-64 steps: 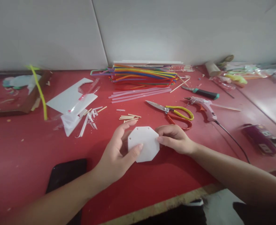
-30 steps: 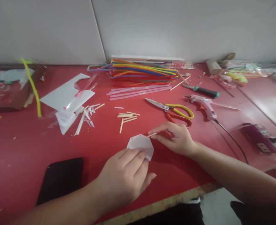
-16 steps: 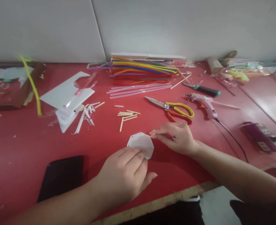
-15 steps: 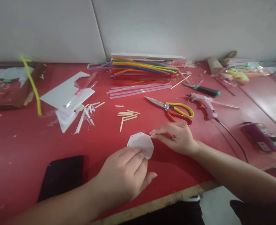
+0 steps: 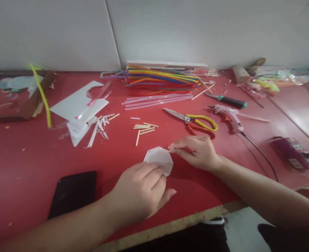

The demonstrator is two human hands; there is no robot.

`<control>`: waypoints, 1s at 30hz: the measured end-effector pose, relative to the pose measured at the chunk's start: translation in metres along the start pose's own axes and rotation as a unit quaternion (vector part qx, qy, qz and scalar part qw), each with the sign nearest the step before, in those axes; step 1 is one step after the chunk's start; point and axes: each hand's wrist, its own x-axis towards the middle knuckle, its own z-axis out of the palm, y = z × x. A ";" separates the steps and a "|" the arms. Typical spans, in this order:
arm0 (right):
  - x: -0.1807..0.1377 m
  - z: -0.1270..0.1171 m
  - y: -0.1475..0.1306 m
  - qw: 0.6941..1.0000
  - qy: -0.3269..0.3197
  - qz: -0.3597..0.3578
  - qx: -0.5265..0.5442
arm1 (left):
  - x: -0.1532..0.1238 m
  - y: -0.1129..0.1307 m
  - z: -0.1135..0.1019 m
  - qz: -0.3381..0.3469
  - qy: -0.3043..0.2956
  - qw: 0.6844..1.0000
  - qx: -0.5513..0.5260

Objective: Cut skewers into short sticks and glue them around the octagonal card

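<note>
White card (image 5: pixel 160 157), flat and many-sided, has small edge holes (image 5: pixel 158 148).

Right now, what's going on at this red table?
Someone's left hand rests on a white octagonal plate on the red tabletop, while the right hand pinches a short wooden stick at its edge. Whether the stick enters the plate is too small to tell. More short wooden sticks lie beyond, with scissors and a pink glue gun to the right.
</note>
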 end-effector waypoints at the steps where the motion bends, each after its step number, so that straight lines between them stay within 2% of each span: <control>1: 0.000 0.000 0.000 1.000 0.000 0.000 0.000 | 0.000 0.000 0.000 0.001 0.000 1.000 0.001; 30: 0.001 -0.001 -0.002 1.000 -0.010 0.010 0.008 | 0.003 -0.001 -0.002 -0.007 0.000 1.000 -0.012</control>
